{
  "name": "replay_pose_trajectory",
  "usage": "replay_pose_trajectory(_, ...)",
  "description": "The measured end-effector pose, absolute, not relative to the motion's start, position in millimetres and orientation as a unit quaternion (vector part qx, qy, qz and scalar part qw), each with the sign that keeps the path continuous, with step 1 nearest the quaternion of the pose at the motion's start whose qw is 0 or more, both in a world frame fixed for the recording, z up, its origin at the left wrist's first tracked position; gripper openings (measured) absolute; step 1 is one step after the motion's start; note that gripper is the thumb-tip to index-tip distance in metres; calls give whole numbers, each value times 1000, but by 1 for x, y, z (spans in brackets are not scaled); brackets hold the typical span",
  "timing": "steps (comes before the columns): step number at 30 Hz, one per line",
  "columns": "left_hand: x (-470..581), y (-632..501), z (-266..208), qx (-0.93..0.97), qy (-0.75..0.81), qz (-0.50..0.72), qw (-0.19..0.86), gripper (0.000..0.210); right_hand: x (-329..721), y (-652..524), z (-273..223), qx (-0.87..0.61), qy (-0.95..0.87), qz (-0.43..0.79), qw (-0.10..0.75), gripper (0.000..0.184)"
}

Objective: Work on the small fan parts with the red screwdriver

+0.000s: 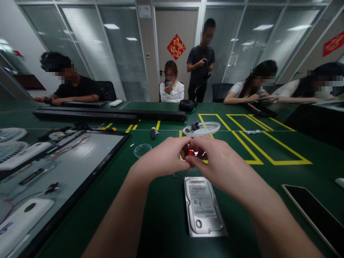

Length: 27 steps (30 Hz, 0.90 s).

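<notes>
My left hand [165, 156] and my right hand [215, 152] meet above the green table, fingers curled and pinched together. Between them shows a bit of red on a red-handled screwdriver [191, 153]; a thin dark shaft seems to point down below the fingers. Most of it is hidden by my hands. Just beneath lies a silver hard drive [202, 206], flat with its label up, its far edge below my fingertips. Several tiny screws [175, 175] rest on the table, left of the drive's far corner.
A clear round lid or dish [142, 150] and a white basket [212, 128] stand beyond my hands. At left is a large opened panel [88, 154] with wires; a phone-like slab [314, 211] lies right. Long black bars [113, 115] lie farther back. Several people are across the table.
</notes>
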<state>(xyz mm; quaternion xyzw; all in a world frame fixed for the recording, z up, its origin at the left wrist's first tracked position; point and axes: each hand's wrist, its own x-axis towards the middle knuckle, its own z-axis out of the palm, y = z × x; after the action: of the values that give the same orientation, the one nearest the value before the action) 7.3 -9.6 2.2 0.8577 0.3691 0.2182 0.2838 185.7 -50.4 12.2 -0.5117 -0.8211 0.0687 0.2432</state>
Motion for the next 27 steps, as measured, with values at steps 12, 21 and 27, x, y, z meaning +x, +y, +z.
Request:
replay_pose_trajectory(12,6,-8,-1,854,378,218,284,34,185,-50,11,-504,-825,77,243,13)
replay_pose_trajectory(21,6,-9,1,862,364,229,267,34,187,-48,11,-483,-836,92,245,24)
replay_pose_trajectory(27,6,-9,0,854,379,224,277,35,186,-48,9,-503,-825,69,247,15)
